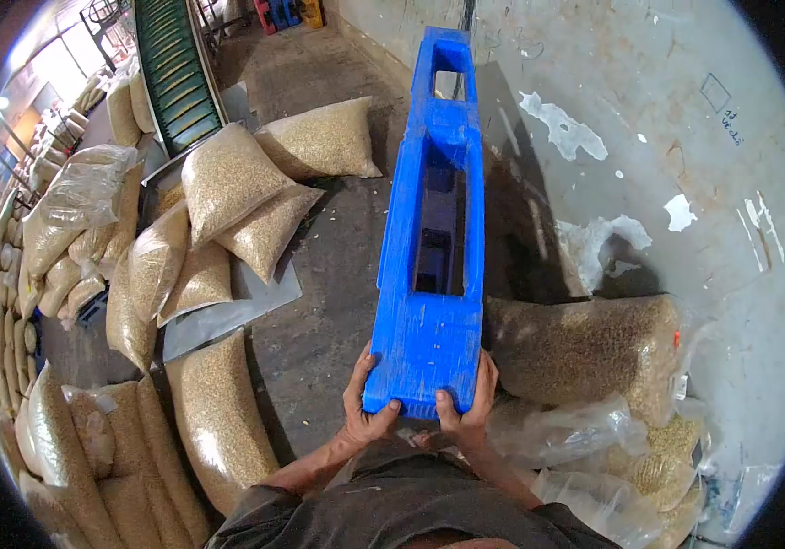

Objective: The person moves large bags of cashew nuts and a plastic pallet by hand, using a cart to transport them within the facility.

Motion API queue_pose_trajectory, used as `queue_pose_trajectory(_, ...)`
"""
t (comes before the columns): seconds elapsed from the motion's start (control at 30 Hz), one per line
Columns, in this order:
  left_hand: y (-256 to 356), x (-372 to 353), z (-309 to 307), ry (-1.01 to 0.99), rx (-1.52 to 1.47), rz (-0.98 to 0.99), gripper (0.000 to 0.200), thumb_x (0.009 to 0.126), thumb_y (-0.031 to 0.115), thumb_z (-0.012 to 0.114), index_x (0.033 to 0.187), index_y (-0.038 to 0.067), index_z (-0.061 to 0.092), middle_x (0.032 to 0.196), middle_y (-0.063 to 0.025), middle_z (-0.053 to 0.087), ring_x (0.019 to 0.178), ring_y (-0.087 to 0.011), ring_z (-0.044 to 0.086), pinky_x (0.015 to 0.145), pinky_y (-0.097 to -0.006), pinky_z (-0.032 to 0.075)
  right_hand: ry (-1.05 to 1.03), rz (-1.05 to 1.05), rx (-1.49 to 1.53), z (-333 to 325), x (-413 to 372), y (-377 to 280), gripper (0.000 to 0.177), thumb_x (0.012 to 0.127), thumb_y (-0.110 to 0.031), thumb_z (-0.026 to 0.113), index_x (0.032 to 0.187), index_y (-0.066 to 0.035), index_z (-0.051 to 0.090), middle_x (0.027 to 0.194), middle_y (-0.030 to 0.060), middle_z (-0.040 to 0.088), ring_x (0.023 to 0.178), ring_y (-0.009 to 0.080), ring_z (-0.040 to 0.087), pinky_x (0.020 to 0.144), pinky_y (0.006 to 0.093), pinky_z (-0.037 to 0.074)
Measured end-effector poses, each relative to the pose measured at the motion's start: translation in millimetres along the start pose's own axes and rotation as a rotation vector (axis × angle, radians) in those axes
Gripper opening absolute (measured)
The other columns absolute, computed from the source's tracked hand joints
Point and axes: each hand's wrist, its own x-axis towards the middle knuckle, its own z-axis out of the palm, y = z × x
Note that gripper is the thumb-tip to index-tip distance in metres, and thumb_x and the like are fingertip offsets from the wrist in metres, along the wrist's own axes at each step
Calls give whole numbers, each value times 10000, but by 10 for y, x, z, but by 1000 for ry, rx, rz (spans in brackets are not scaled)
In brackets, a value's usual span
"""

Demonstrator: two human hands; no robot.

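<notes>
Blue plastic pallet [427, 343] before the person's dark shirt [411, 508], left hand [363, 403] and right hand [471, 403] gripping its near end, fingers wrapped round opposite sides, thumbs on top. Wall [612, 55] right of pallet carries dark handwriting [731, 126], too small to read surely. Filled clear sacks [223, 412] lie either side of pallet.
</notes>
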Motion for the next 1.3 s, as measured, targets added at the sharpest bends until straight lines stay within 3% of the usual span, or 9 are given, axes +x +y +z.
queue_pose_trajectory(0.2,-310,686,379,70,30,72,711,819,288,681,1388,20,350,1436,-286,298,1321,-392,334,1055,-480,303,-31,-103,-13,-87,773,447,757,839,-375,612,1355,87,307,1310,282,368,1200,405,384,1000,509,318)
queue_pose_trajectory(0.43,-777,1715,868,131,42,130,738,767,240,735,1368,8,376,1422,-287,321,1302,-406,368,1044,-471,323,-58,-45,36,-165,1948,969,679,863,-397,588,1334,40,372,1283,235,406,1209,352,394,1003,476,324)
queue_pose_trajectory(0.53,-966,2216,1096,134,157,134,765,737,226,755,1364,6,378,1416,-296,316,1309,-424,351,1051,-477,315,-30,-64,-1,-190,2515,1295,659,876,-446,570,1318,20,416,1187,143,478,1085,254,502,909,405,416)
queue_pose_trajectory(0.63,-1091,2748,1412,140,167,154,765,723,218,762,1356,9,387,1409,-304,311,1313,-438,333,1057,-481,309,-78,30,153,-300,3104,1561,623,854,-360,603,1304,34,429,1239,169,473,1151,279,464,985,412,360)
queue_pose_trajectory(0.87,-1428,3819,1962,113,184,199,759,724,222,752,1345,23,364,1425,-320,240,1329,-482,252,1069,-544,252,112,48,-110,-397,4194,1902,431,873,-250,607,1215,1,529,1125,148,574,1043,257,547,900,405,427)
queue_pose_trajectory(0.97,-1512,4174,2075,148,225,224,782,688,220,772,1322,-3,371,1420,-339,239,1327,-462,277,1077,-496,257,156,46,-209,-352,4577,2019,395,925,-287,542,1185,10,550,1120,150,582,1051,242,542,911,385,426)
queue_pose_trajectory(1.1,-1705,4639,2233,177,232,228,774,688,212,768,1321,9,371,1419,-351,222,1318,-478,279,1076,-507,256,164,62,-203,-289,5118,2206,355,931,-262,522,1136,24,571,1109,160,597,1037,272,556,922,401,419)
queue_pose_trajectory(1.17,-1795,4913,2317,183,268,236,776,676,205,776,1315,16,377,1425,-350,211,1316,-485,282,1075,-501,262,222,-334,-369,-294,5428,2338,235,904,-129,522,1089,-5,596,1082,152,609,1006,307,565,886,429,440)
queue_pose_trajectory(1.3,-1979,5517,2462,212,240,241,781,665,193,781,1310,14,379,1426,-358,211,1322,-493,276,1070,-485,280,168,-539,-495,-264,6051,2664,205,898,-81,491,1044,4,607,1053,139,623,1004,323,558,890,428,439)
